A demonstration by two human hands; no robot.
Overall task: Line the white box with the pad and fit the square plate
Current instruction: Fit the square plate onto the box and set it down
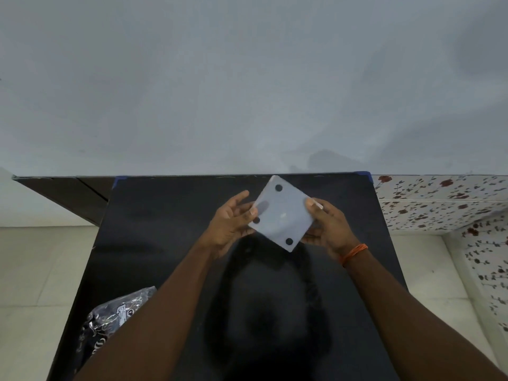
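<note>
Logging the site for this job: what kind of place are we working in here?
Probably a room in a home rather than a workshop. A glossy black table stands against a plain pale wall, floral patterned tiles run along the right, and the floor is light tile. Both hands hold a white square piece over the table.

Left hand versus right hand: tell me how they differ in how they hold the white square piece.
The left hand is open, its fingertips touching the white square piece at its left edge; the right hand pinches its right corner, thumb on top. The right wrist wears an orange thread band; the left wrist is bare. Both support the piece above the black table.
</note>
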